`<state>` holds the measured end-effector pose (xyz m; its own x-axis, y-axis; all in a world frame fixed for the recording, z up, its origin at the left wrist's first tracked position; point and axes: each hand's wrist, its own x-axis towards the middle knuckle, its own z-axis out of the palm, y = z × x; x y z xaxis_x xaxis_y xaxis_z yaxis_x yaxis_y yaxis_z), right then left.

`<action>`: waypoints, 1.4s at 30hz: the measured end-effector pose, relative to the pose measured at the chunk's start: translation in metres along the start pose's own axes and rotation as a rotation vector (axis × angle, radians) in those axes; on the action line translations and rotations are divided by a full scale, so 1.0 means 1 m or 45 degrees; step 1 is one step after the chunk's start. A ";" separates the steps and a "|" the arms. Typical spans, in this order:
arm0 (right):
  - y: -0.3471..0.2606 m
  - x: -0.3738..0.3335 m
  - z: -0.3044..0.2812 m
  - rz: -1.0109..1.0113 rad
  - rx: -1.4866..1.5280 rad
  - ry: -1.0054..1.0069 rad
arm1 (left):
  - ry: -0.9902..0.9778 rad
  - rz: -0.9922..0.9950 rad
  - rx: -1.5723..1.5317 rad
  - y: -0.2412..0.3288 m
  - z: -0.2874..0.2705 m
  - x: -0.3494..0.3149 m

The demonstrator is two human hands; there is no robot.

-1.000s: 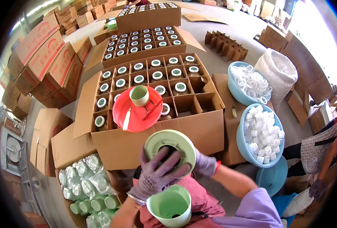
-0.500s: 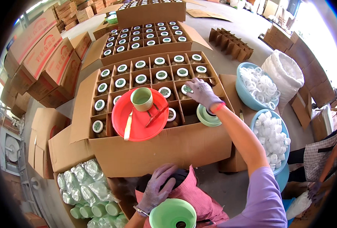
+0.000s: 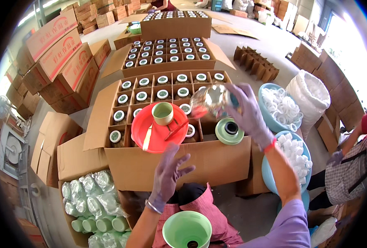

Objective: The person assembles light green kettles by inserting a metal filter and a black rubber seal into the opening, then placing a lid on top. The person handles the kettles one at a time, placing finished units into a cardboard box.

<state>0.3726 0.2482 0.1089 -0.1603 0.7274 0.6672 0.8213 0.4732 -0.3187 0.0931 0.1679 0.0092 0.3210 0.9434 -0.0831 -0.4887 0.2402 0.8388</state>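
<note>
My right hand (image 3: 251,115), in a thin purple glove, grips a shiny silvered glass flask liner (image 3: 210,100) tilted sideways above the divided carton (image 3: 175,167). Its outline is slightly blurred. My left hand (image 3: 169,173), gloved too, hovers before the carton's near wall with fingers spread and nothing in them. In my lap rests a light green plastic shell (image 3: 187,227) with a dark hole at its bottom. A red tray (image 3: 158,136) sits on the carton, holding a green cup (image 3: 163,114) and a light-handled tool (image 3: 147,138). Beside it stands a green lid-like part (image 3: 229,134) with a black ring.
More filled cartons (image 3: 171,68) stand beyond. To the right are blue basins of white rings (image 3: 277,105) and white caps (image 3: 293,155), plus a white sack (image 3: 309,93). At lower left, a box holds bagged green shells (image 3: 94,202). Another person (image 3: 353,165) works at far right.
My right hand has lifted the flask liner out of the carton's near right part. My left hand has risen from my lap and opened. The view has shifted slightly.
</note>
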 end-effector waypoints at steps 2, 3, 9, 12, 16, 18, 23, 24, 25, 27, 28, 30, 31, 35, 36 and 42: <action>-0.045 -0.026 -0.024 0.043 0.209 -0.055 | 0.046 -0.069 -0.251 0.001 0.015 0.010; -0.064 -0.041 -0.031 0.072 0.254 -0.079 | -0.134 -0.121 -0.388 0.003 0.019 0.011; -0.132 -0.124 0.008 -0.098 0.361 0.113 | -0.055 -0.202 -0.611 -0.005 0.012 -0.027; -0.150 -0.150 0.031 -0.202 0.725 0.082 | -0.113 -0.169 -0.611 0.001 -0.027 -0.037; -0.147 -0.204 0.014 0.041 1.166 -0.371 | -0.009 0.080 -0.134 0.014 -0.051 -0.068; -0.148 -0.240 0.005 0.257 1.190 -0.421 | 0.019 0.108 0.207 0.033 -0.038 -0.095; -0.181 -0.352 -0.027 0.522 1.039 -0.557 | 0.151 0.064 0.542 0.030 -0.041 -0.180; -0.188 -0.380 -0.027 0.408 0.976 -0.514 | 0.273 -0.013 0.577 0.022 -0.050 -0.206; -0.193 -0.397 -0.023 0.279 0.917 -0.475 | 0.351 0.069 0.728 0.012 -0.058 -0.232; -0.203 -0.408 -0.014 0.155 0.735 -0.455 | 0.500 0.073 0.773 -0.022 -0.080 -0.276; -0.207 -0.395 -0.014 0.122 0.702 -0.456 | 0.600 -0.001 0.489 -0.031 -0.072 -0.288; -0.217 -0.353 -0.017 0.250 0.907 -0.431 | 0.677 -0.139 0.393 -0.041 -0.076 -0.310; -0.223 -0.326 -0.019 0.407 1.132 -0.383 | 0.637 -0.194 0.586 -0.048 -0.092 -0.316; -0.228 -0.251 0.001 0.645 1.867 -0.638 | 0.049 0.083 1.674 -0.051 -0.137 -0.322; -0.229 -0.243 0.009 0.552 1.992 -0.687 | 0.174 0.011 1.405 -0.059 -0.147 -0.330; -0.233 -0.219 0.027 -0.077 1.698 -0.588 | 0.264 -0.151 0.976 -0.079 -0.175 -0.324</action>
<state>0.2014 -0.0079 0.0183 -0.5522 0.6610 0.5081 -0.2788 0.4279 -0.8597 -0.1143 -0.1164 -0.1246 0.1417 0.9628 -0.2303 0.2565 0.1890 0.9479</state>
